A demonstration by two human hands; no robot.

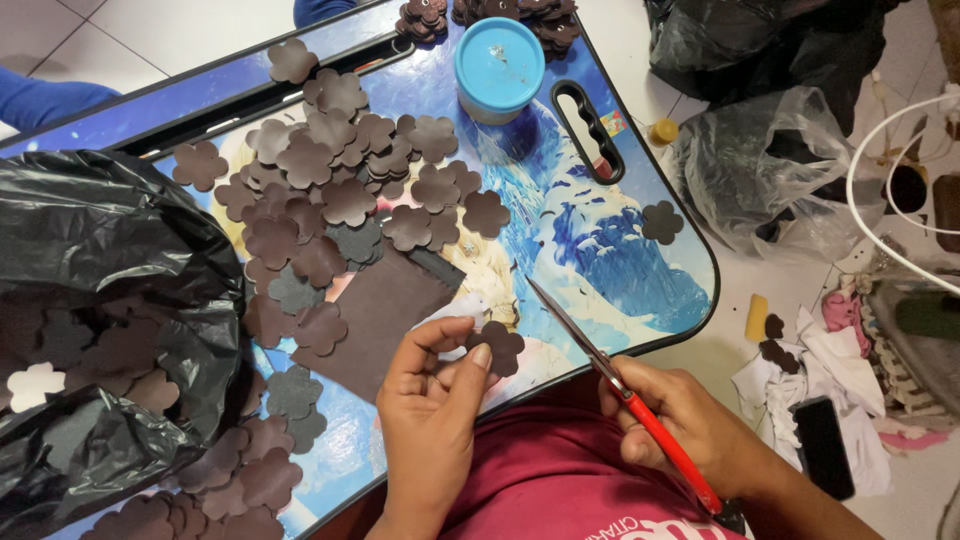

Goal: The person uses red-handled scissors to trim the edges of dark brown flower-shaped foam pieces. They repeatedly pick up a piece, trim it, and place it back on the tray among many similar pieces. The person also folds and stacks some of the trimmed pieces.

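my left hand (432, 385) pinches a brown flower cutout (499, 346) between thumb and fingers, just above the tray (640, 280) edge. my right hand (690, 425) grips red-handled scissors (610, 372), blades together, tip pointing toward the cutout. loose flowers (330, 190) cover the tray.

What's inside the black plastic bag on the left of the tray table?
Through the open mouth of the black plastic bag show brown flower-shaped cutouts and one pale one. The bag's folds cover whatever lies deeper or further left.
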